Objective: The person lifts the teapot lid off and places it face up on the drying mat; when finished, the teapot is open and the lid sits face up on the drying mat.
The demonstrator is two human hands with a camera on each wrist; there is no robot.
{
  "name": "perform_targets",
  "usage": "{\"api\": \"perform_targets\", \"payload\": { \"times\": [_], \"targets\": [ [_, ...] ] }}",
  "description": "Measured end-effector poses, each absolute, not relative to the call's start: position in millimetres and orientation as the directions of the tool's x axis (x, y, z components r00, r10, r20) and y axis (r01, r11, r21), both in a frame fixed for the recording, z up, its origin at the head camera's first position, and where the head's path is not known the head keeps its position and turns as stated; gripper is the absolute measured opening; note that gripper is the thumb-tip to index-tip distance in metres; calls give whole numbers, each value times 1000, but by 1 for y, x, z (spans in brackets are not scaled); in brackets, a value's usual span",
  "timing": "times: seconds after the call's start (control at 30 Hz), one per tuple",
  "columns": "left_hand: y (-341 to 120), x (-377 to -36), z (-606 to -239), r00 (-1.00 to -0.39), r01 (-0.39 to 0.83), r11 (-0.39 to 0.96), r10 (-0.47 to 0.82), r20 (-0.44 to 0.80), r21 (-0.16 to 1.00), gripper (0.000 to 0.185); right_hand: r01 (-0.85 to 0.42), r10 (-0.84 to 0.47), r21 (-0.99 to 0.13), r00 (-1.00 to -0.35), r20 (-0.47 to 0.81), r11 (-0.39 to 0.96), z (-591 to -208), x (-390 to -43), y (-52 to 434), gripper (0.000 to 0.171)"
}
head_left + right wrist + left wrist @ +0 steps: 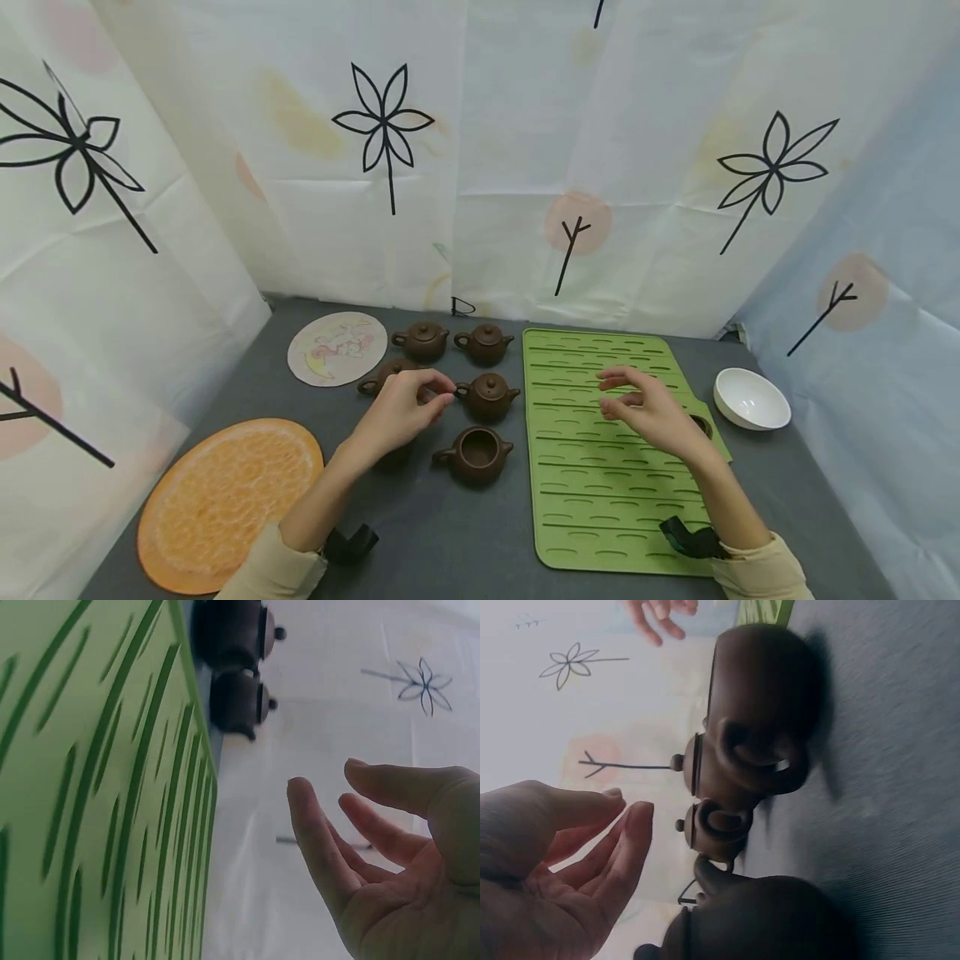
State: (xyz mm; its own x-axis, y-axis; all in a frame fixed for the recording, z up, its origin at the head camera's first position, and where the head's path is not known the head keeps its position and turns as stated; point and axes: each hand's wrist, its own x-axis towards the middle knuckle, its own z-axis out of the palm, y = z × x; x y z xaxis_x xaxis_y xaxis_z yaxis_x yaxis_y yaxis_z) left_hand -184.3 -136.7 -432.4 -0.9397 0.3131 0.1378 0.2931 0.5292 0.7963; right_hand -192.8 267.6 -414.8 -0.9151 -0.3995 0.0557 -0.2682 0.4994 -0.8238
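My left hand hovers above the brown teapots, its thumb and fingertips close together with nothing between them. Below it, a lidless teapot stands with its round mouth facing up. A lidded teapot is just right of the fingertips, and another teapot is partly covered by the hand. In the left wrist view, one lidded teapot fills the lower edge, lying under the left hand in the head view. Over the green mat, my right hand hangs with fingers loosely bent, holding nothing.
Two lidded teapots stand in the back row. A white bowl is at the far right. A dark round object, partly hidden by the right hand, is at the mat's right side. An orange round mat and a printed disc lie left.
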Motion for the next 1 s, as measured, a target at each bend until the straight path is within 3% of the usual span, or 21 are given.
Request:
{"api": "perform_targets", "payload": {
  "times": [0.3, 0.6, 1.0],
  "targets": [
    [-130, -218, -427, -928, 261, 592, 373, 28, 762, 15, -256, -530, -903, -847, 37, 346, -417, -223, 208, 37],
    [-125, -232, -428, -905, 223, 607, 421, -71, 763, 16, -172, -570, -948, -822, -11, 267, -432, -244, 160, 35],
    [-131, -252, -439, -898, 57, 518, 400, -183, 853, 17, -138, -544, -941, -837, -56, 310, -453, -260, 135, 30]
  ]
}}
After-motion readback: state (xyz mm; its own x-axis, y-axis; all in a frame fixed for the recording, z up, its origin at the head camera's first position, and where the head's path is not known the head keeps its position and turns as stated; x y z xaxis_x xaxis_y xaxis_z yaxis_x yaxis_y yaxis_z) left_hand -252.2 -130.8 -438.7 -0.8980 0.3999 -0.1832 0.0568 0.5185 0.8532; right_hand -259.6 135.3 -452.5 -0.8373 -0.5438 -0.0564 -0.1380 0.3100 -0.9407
